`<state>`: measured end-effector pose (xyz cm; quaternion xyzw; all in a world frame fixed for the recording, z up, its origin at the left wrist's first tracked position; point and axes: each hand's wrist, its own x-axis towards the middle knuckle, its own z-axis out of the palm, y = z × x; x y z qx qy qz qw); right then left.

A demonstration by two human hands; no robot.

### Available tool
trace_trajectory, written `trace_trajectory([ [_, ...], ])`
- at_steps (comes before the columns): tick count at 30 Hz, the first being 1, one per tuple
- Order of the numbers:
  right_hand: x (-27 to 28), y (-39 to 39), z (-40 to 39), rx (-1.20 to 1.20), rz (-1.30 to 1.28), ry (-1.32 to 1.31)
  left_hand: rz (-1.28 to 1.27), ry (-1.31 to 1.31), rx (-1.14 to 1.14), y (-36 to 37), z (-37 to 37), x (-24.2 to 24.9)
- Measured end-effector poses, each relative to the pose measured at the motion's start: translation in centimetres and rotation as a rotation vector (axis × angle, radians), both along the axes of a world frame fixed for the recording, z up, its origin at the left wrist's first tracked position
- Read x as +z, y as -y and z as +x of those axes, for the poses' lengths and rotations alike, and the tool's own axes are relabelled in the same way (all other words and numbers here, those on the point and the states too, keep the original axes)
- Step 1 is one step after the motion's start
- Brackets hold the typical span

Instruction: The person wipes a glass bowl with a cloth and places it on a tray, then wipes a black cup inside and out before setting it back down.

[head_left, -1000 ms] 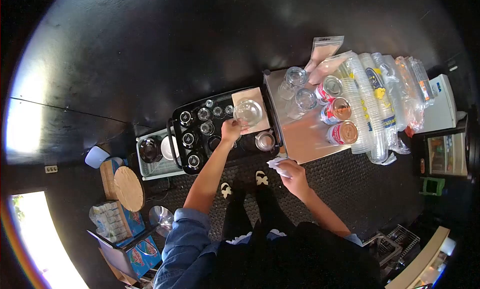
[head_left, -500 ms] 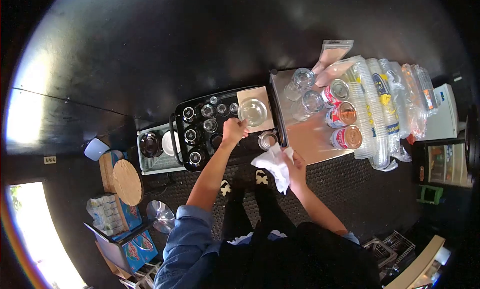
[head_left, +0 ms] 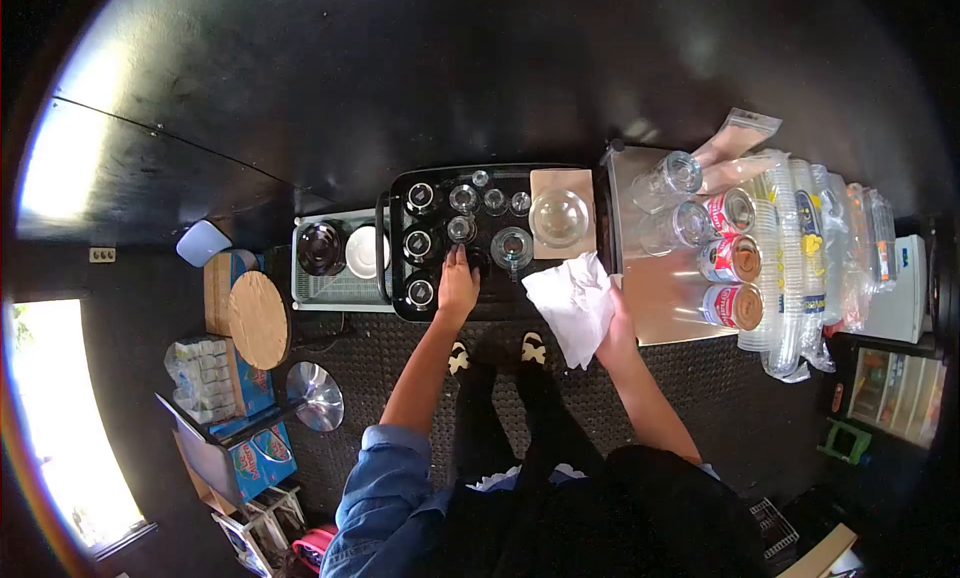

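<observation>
At frame centre, the left hand point(head_left: 458, 289) reaches onto the black rectangular tray point(head_left: 400, 308) of small clear glasses point(head_left: 463, 228), its grip unclear, while the right hand point(head_left: 618, 330) clutches a crumpled white cloth point(head_left: 575, 304) just right of it.

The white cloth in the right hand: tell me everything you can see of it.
The white cloth looks soft and crumpled, cloth or paper, I cannot tell which. It is spread open, not balled, and hangs in loose folds from the right hand, which grips its right edge. Its upper part lies over the front edge of the black tray, just below the upturned glass bowl.
</observation>
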<state>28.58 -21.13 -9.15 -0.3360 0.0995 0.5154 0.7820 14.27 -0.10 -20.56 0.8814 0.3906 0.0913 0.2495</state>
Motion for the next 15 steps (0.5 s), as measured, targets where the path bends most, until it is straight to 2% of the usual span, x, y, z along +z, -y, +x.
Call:
trace_trajectory([
  [1, 0.0, 0.0, -0.3, 0.033, 0.001, 0.034, 0.135, -0.04, -0.027, 0.2, 0.0, -0.6],
  [5, -0.3, 0.7, -1.2, 0.095, -0.013, 0.057, -0.051, -0.2, 0.129, 0.0, 0.6, 0.3],
  [13, 0.8, 2.2, -1.3, 0.088, -0.054, 0.086, -0.062, 0.054, 0.161, 0.1, -0.5, -0.8],
  [15, 1.1, 2.6, -1.2, 0.06, 0.027, 0.04, -0.158, 0.283, 0.203, 1.0, -1.2, 0.8],
])
